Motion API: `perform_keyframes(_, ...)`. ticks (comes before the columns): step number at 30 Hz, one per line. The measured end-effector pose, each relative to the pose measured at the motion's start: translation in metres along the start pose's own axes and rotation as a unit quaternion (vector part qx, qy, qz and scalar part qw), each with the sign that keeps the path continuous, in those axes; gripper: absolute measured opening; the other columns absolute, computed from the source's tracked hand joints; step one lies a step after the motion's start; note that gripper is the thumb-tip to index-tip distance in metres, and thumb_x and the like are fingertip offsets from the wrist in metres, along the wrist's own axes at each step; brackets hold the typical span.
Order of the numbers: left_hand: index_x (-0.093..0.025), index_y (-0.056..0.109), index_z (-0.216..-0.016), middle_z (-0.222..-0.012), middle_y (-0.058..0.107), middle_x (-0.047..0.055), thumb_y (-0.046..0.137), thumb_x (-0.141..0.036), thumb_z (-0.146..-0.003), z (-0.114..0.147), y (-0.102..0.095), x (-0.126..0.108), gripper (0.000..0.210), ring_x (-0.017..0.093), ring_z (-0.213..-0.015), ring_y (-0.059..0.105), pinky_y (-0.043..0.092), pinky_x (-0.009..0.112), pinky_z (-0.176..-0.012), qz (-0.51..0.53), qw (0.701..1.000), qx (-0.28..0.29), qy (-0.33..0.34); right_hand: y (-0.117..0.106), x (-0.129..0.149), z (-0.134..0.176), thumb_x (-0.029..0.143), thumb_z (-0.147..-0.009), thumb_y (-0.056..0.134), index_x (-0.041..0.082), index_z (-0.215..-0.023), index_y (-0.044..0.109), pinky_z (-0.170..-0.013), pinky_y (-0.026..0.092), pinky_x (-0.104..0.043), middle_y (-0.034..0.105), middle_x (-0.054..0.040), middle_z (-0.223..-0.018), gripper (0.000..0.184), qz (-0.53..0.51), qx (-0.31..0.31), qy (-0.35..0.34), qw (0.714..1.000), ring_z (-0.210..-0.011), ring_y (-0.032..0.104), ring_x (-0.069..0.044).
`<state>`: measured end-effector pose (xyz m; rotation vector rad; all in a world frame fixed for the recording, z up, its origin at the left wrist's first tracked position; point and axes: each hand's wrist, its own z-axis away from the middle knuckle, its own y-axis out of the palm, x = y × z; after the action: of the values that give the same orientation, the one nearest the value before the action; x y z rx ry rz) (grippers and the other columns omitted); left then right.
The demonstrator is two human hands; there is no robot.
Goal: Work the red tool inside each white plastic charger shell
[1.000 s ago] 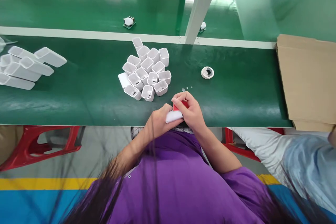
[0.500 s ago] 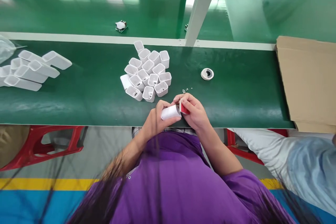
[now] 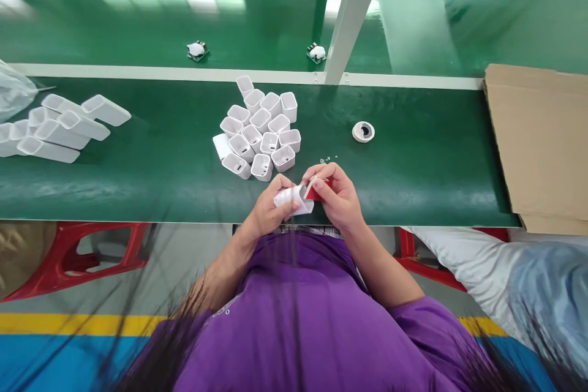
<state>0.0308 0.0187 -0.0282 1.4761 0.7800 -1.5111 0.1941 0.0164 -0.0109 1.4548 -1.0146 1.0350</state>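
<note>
White casing (image 3: 285,196) sits in the left hand (image 3: 267,209), its fingers curled round it, at the near edge of the dark green worktop (image 3: 422,187). The right hand (image 3: 340,199) pinches a red piece (image 3: 314,194) at the open end. Behind, a pale rail (image 3: 184,75) borders a glossy green strip (image 3: 114,30); flat cardboard (image 3: 542,147) lies right. Below, a red stool (image 3: 134,248) stands on grey floor (image 3: 193,251) crossed by yellow (image 3: 92,323) and blue bands (image 3: 32,355).

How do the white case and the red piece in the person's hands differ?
The white case is hollow and open-ended, while the red piece looks thin and flat. The case is white; the piece is red with a pale edge. The left hand holds the case, the right hand the piece. Both are held close together at the green table.
</note>
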Motion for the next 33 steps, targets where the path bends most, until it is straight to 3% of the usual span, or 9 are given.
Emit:
perform_keyframes(4,-0.017,0.043,-0.083,-0.069,0.048,-0.002,0.068,-0.058,-0.075,0.001,-0.002,0.0,0.049,0.006,-0.051,0.039,0.032,0.019,-0.044,-0.046,0.999,-0.003,0.007,0.005,0.008,-0.007,0.03,-0.088,0.063,0.019,-0.082,0.056,-0.079,0.047,-0.029,0.062,-0.0031,-0.09,0.015,0.087,0.043,-0.05,0.994,-0.083,0.058,-0.013)
perform_keyframes(10,-0.018,0.042,-0.086,-0.063,0.043,-0.004,0.063,-0.066,-0.076,0.001,-0.002,0.002,0.054,0.006,-0.046,0.035,0.028,0.02,-0.042,-0.013,1.0,0.004,-0.015,0.002,0.007,-0.018,0.045,-0.083,0.067,0.018,-0.077,0.053,-0.068,0.046,-0.026,0.061,-0.0008,-0.081,0.031,0.011,0.023,0.076,0.997,-0.069,0.054,-0.01)
perform_keyframes(15,-0.017,0.043,-0.083,-0.07,0.045,-0.001,0.065,-0.067,-0.074,0.0,-0.003,0.001,0.054,0.008,-0.057,0.04,0.035,0.022,-0.051,-0.042,0.999,-0.02,0.025,0.005,0.017,-0.015,0.041,-0.082,0.069,0.017,-0.076,0.056,-0.077,0.046,-0.028,0.063,-0.0034,-0.089,0.027,0.025,0.126,0.05,0.99,-0.083,0.058,-0.014)
perform_keyframes(18,-0.018,0.041,-0.083,-0.068,0.047,-0.002,0.065,-0.063,-0.077,0.001,-0.003,0.003,0.051,0.007,-0.052,0.04,0.034,0.021,-0.046,0.004,0.999,-0.004,0.041,0.011,0.015,-0.016,0.042,-0.083,0.068,0.017,-0.077,0.057,-0.072,0.045,-0.026,0.061,-0.0016,-0.081,0.028,0.066,0.08,0.053,0.993,-0.075,0.055,-0.011)
perform_keyframes(21,-0.019,0.038,-0.085,-0.06,0.048,-0.003,0.064,-0.062,-0.079,0.002,-0.002,0.003,0.05,0.007,-0.042,0.038,0.026,0.02,-0.037,0.055,0.997,0.011,0.043,0.01,0.005,-0.019,0.048,-0.079,0.07,0.017,-0.074,0.051,-0.062,0.042,-0.023,0.058,0.0003,-0.074,0.037,-0.024,0.021,0.114,0.993,-0.064,0.049,-0.008)
perform_keyframes(24,-0.02,0.038,-0.085,-0.06,0.054,-0.001,0.059,-0.069,-0.079,0.002,0.0,0.002,0.053,0.008,-0.039,0.039,0.024,0.02,-0.034,0.078,0.996,-0.01,0.038,0.007,0.0,-0.015,0.048,-0.079,0.07,0.016,-0.073,0.05,-0.056,0.043,-0.022,0.059,-0.0017,-0.084,0.038,-0.1,0.057,0.143,0.983,-0.062,0.05,-0.008)
perform_keyframes(27,-0.02,0.038,-0.084,-0.062,0.058,0.001,0.057,-0.072,-0.078,0.002,0.0,0.001,0.055,0.01,-0.041,0.044,0.026,0.021,-0.034,0.088,0.996,-0.017,0.016,0.009,0.001,-0.008,0.043,-0.083,0.068,0.017,-0.078,0.053,-0.055,0.046,-0.023,0.058,-0.0043,-0.1,0.03,-0.03,0.091,0.071,0.993,-0.066,0.054,-0.009)
perform_keyframes(30,-0.02,0.037,-0.084,-0.061,0.059,0.0,0.062,-0.068,-0.077,0.002,0.0,-0.001,0.054,0.009,-0.04,0.045,0.028,0.021,-0.035,0.087,0.996,0.0,-0.001,0.019,-0.001,-0.006,0.04,-0.087,0.064,0.018,-0.081,0.053,-0.064,0.049,-0.024,0.061,-0.0034,-0.094,0.026,0.044,0.024,-0.008,0.999,-0.073,0.057,-0.01)
perform_keyframes(33,-0.019,0.038,-0.085,-0.06,0.059,0.0,0.062,-0.067,-0.077,0.002,0.0,-0.001,0.054,0.008,-0.037,0.042,0.025,0.019,-0.033,0.101,0.995,0.005,0.014,0.026,-0.006,-0.01,0.044,-0.088,0.062,0.018,-0.083,0.051,-0.064,0.049,-0.022,0.062,-0.0006,-0.082,0.028,0.0,-0.045,-0.007,0.999,-0.069,0.058,-0.009)
